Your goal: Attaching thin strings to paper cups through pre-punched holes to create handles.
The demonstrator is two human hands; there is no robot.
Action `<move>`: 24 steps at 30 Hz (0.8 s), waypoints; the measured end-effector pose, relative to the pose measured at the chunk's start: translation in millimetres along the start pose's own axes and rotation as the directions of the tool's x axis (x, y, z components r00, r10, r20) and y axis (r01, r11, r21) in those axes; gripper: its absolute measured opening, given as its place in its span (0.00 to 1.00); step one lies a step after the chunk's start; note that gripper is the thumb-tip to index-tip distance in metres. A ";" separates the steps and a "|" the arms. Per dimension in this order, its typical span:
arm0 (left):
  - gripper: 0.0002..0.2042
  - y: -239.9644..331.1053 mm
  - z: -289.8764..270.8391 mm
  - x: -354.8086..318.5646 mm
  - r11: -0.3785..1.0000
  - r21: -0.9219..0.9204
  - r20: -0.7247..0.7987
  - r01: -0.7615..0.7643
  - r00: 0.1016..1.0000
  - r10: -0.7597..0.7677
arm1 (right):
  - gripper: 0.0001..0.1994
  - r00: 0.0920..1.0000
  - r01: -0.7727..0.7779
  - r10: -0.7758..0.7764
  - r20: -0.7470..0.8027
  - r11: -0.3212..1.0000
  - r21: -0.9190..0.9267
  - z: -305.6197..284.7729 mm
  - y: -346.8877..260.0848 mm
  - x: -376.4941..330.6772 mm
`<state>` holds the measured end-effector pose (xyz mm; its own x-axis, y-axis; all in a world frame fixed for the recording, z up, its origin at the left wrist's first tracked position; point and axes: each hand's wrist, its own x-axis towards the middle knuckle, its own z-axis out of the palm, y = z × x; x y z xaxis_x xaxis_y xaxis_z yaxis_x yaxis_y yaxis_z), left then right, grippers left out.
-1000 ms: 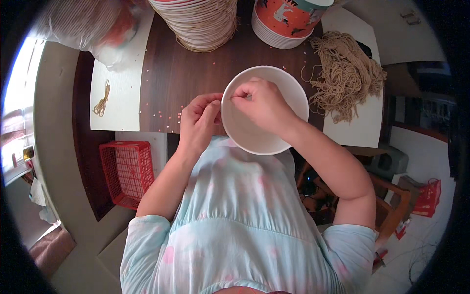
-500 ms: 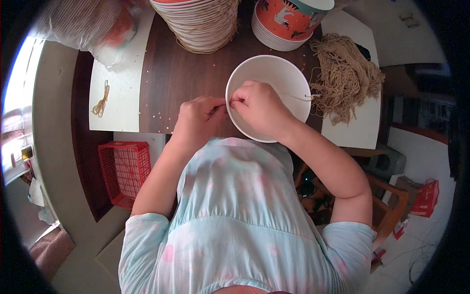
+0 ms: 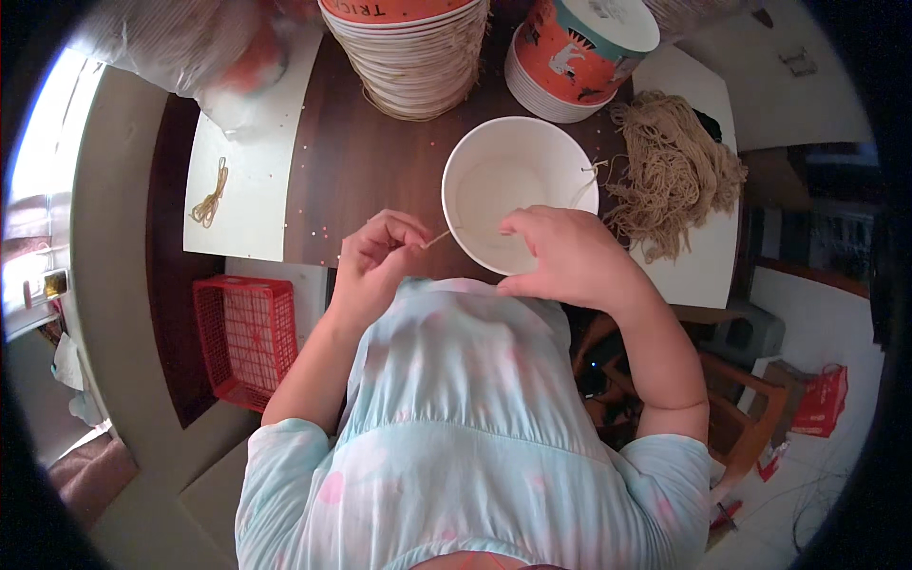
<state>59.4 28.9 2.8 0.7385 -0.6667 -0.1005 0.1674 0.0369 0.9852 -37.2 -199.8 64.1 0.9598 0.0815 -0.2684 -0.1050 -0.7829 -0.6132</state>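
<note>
Both hands work one bowl (image 3: 518, 180): right hand (image 3: 560, 256) clamps its 6 o'clock rim, left hand (image 3: 375, 256) (at 8 o'clock) pinches string (image 3: 437, 238).

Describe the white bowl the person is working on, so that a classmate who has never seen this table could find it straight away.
Start at the dark wooden table and look at its near edge, between the left hand and the right hand. The white bowl stands there alone with its open mouth up, a thin cord leaving its rim. Unlike the stacked bowls behind it, it is single and plain inside.
</note>
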 end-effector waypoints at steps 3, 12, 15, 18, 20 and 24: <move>0.03 15.0 10.5 -1.8 0.998 -0.030 0.051 -0.060 0.997 0.062 | 0.17 0.988 0.156 -0.156 0.010 0.978 -0.138 -1.1 0.7 -2.5; 0.06 16.8 33.8 11.6 0.921 -0.250 0.012 0.299 0.952 -0.306 | 0.05 0.935 0.350 -0.356 0.016 0.926 0.139 -20.5 -31.7 32.1; 0.06 15.0 24.8 12.7 0.875 -0.220 0.118 0.432 0.902 -0.416 | 0.05 0.914 0.405 -0.397 -0.085 0.878 0.256 -7.4 -20.4 53.3; 0.06 11.4 18.6 4.8 0.868 -0.312 0.182 0.387 0.921 -0.345 | 0.07 0.946 0.322 -0.317 -0.070 0.886 0.335 0.2 -18.4 55.2; 0.06 9.6 16.0 1.0 0.866 -0.337 0.215 0.369 0.926 -0.311 | 0.06 0.976 0.208 -0.215 -0.021 0.910 0.358 3.4 -17.7 53.8; 0.07 9.8 12.2 -2.4 0.926 -0.219 0.146 0.307 0.949 -0.280 | 0.10 0.771 0.238 -0.221 -0.598 0.970 -0.052 17.9 -19.1 43.4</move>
<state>51.3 21.8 14.4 0.5587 -0.7513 -0.3512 0.5248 -0.0076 0.8512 1.8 -170.2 50.9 0.9184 -0.1324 0.3729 0.1405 -0.7718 -0.6202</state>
